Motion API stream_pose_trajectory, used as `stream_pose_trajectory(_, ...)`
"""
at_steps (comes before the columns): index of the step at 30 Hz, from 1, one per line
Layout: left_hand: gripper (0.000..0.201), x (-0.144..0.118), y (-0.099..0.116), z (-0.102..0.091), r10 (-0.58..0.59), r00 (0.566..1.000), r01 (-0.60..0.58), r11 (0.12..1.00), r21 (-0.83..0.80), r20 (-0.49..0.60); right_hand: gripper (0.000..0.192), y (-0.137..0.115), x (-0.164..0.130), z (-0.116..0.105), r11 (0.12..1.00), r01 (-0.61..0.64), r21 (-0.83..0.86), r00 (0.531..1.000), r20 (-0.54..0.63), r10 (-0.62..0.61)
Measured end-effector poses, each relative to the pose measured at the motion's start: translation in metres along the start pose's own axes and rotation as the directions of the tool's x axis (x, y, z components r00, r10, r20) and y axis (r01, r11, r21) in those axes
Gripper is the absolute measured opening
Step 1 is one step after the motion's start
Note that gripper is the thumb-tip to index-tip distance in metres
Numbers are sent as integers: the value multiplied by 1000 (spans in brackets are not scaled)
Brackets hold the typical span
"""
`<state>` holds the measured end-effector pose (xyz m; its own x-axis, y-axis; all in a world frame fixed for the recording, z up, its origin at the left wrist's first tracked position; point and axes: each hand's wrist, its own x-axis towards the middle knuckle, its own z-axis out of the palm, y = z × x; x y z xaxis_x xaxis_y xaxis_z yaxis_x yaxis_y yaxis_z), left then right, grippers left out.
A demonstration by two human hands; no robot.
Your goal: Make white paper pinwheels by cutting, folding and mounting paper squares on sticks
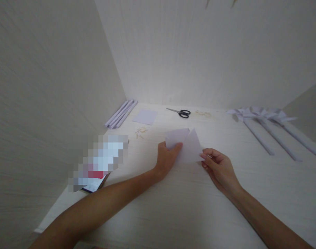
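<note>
A pale sheet of paper (191, 148), with a slit running in from its top edge, is held up over the middle of the table. My left hand (167, 157) grips its left part, the thumb lying across the front near the inner end of the slit. At the lower right corner, my right hand (217, 166) pinches the paper between thumb and fingers. The fingers of my left hand behind the sheet are hidden.
Scissors (182, 113) with black handles lie at the back. Rolled paper sticks (121, 114), a square paper (145, 117) and small bits (141, 132) are at the left. A partly blurred phone (95, 181) lies front left. Three paper pinwheels (267, 117) lie right. Walls (194, 52) enclose the table.
</note>
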<state>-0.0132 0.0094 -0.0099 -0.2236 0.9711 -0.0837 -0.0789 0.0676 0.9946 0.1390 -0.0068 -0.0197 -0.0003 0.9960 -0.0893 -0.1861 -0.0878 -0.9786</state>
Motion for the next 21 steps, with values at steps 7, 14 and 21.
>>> stream_pose_trajectory(7, 22, 1, -1, 1, 5, 1000, -5, 1000, 19, -1, 19, 0, -2, -3, 1000, -14, -12, 998, 67, 15)
stream_pose_trajectory(14, 22, 0, -1, 0, -7, 1000, 7, 1000, 11, -2, 16, -3, 0, -2, 1000, -4, 28, 997, 71, 2)
stream_pose_trajectory(21, 23, -1, 0, 0, 0, 999, -1, 1000, 14, 39, 19, 1, 1, -5, 999, -16, -42, 994, 105, 20)
